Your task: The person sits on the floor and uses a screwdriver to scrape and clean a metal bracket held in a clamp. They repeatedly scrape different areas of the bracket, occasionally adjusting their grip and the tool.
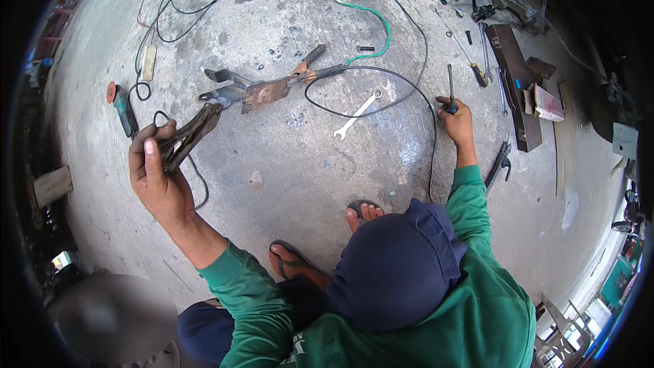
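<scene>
Right, a carton [548,104] flanks a brown case's [511,71] edge; concrete floor [272,170] separates the left hand [161,184], pinching a metal part [200,129], from the right hand [459,125], curled round a screwdriver [452,103].

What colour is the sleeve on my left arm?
Green: the left sleeve shows best in the head view.

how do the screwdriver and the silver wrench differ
Pose: the screwdriver is held in the right hand, its shaft pointing away from the person, while the wrench lies slantwise on the concrete floor.
Colour: the screwdriver looks dark, while the wrench is bright silver.
Shape: the screwdriver has a thin shaft set in a handle, while the wrench has a ring end and an open end.
Shared: both are long, slim hand tools.
</scene>
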A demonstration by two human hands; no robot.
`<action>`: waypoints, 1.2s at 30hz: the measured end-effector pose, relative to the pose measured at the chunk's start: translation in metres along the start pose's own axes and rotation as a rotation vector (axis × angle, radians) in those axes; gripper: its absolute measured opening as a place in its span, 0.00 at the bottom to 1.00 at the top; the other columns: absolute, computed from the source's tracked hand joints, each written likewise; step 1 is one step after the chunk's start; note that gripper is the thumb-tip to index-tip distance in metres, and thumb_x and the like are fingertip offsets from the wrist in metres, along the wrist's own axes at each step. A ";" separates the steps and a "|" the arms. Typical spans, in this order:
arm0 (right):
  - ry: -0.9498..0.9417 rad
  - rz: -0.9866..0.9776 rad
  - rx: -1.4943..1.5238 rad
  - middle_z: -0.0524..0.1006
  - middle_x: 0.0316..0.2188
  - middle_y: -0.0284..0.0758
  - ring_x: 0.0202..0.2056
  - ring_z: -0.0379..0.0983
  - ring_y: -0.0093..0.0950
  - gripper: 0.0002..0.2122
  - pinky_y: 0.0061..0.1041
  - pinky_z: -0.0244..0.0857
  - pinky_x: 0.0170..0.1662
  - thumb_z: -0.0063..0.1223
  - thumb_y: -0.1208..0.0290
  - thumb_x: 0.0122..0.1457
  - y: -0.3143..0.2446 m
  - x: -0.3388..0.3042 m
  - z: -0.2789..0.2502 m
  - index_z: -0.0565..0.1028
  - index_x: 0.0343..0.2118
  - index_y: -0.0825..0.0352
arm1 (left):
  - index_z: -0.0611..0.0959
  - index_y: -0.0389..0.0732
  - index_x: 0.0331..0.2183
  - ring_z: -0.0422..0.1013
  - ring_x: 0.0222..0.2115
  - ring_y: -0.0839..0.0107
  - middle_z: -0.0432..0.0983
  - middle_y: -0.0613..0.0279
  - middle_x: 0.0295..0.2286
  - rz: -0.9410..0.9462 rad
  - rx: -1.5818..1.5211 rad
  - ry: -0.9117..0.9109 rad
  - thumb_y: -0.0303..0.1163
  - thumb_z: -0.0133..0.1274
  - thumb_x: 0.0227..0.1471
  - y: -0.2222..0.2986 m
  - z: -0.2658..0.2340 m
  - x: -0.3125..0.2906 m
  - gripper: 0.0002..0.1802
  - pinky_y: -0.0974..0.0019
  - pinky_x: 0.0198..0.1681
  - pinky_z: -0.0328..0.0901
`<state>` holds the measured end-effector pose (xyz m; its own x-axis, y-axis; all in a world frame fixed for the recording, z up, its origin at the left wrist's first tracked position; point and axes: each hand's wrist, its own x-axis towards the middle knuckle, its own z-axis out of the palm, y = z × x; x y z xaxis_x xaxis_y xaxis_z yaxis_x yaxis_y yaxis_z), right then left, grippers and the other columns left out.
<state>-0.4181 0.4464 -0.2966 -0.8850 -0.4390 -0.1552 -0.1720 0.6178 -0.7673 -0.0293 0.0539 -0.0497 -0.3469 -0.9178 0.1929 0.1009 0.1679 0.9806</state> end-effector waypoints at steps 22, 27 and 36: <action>-0.287 -0.016 0.064 0.81 0.29 0.28 0.30 0.73 0.19 0.09 0.22 0.69 0.37 0.65 0.82 0.52 -0.011 0.012 0.017 0.83 0.38 0.71 | 0.55 0.28 0.69 0.77 0.22 0.67 0.77 0.53 0.32 -0.743 0.069 -0.546 0.52 0.73 0.45 -0.013 -0.089 -0.093 0.65 0.66 0.23 0.72; -0.367 -0.034 -0.035 0.81 0.30 0.28 0.29 0.72 0.20 0.10 0.22 0.68 0.37 0.66 0.81 0.52 -0.013 0.016 0.012 0.83 0.39 0.71 | 0.58 0.29 0.68 0.78 0.23 0.67 0.76 0.54 0.35 -0.960 0.235 -0.521 0.46 0.66 0.55 -0.023 -0.067 -0.087 0.52 0.64 0.21 0.72; 0.242 -0.048 0.184 0.76 0.21 0.28 0.19 0.66 0.18 0.08 0.20 0.58 0.23 0.66 0.73 0.60 -0.082 -0.008 0.011 0.83 0.39 0.70 | 0.81 0.29 0.48 0.81 0.37 0.44 0.82 0.35 0.39 -0.718 1.318 -0.424 0.37 0.61 0.55 -0.166 -0.072 -0.151 0.25 0.50 0.44 0.76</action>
<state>-0.3925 0.3919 -0.2390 -0.9590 -0.2829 0.0196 -0.1541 0.4620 -0.8734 0.0737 0.1382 -0.2441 -0.2130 -0.8145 -0.5397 -0.9757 0.1487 0.1607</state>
